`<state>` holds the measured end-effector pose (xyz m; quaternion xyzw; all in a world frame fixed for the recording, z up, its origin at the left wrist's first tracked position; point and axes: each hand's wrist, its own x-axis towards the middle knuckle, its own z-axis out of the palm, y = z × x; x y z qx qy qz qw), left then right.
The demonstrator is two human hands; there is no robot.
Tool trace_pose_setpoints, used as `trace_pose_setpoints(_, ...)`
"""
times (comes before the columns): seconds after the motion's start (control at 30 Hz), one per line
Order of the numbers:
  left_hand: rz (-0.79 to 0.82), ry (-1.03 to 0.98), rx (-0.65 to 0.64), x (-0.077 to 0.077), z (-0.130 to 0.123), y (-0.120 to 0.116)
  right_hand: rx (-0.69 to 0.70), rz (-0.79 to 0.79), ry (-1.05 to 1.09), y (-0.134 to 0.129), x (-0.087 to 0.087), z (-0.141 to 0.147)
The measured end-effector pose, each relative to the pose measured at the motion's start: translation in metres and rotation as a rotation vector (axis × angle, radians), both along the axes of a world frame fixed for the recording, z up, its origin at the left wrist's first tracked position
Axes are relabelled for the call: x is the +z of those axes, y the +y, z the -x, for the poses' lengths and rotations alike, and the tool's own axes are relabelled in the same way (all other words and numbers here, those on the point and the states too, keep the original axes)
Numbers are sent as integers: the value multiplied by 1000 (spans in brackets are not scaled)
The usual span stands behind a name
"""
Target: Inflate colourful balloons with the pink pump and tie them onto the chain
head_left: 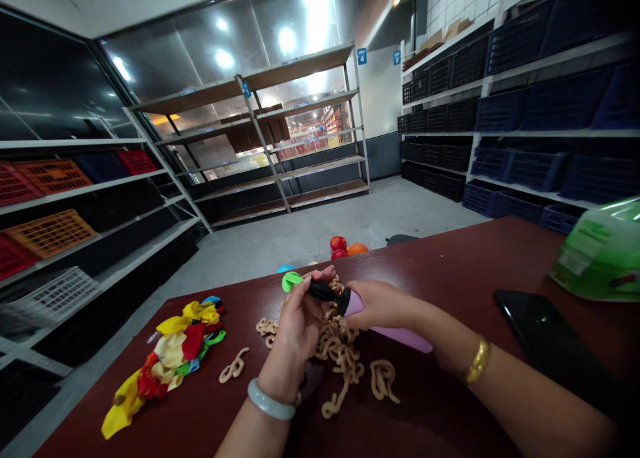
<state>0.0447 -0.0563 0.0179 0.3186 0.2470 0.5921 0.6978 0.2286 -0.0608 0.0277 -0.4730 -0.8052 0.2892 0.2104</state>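
My right hand (383,303) is wrapped round a light purple balloon pump (403,338), which points to the left. The pump's black nozzle (324,290) reaches into my left hand (301,321). There my fingers close round a limp bright green balloon (291,282) at the nozzle's tip; how far it is pulled on is hidden. Under and between both hands lies a heap of curled tan cords (337,355), with a few loose pieces around it. Left of the hands is a pile of flat balloons (173,348) in yellow, red, cream, blue and green.
A black phone (530,321) and a green-labelled bottle (600,251) are on the dark red table (440,261) at right. Beyond its far edge, several inflated balloons (357,249) show near the floor. Shelves with plastic crates (53,235) stand along both sides.
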Motion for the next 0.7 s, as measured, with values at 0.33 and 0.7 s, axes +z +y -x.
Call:
trace_pose_setpoints(0.33,-15,-91,63,-5,-7,1,48,32,38,3,-3,2)
trace_pose_setpoints(0.7,-36,-218,315,-7,18,24,-240,-339,-384,-8,-21,25)
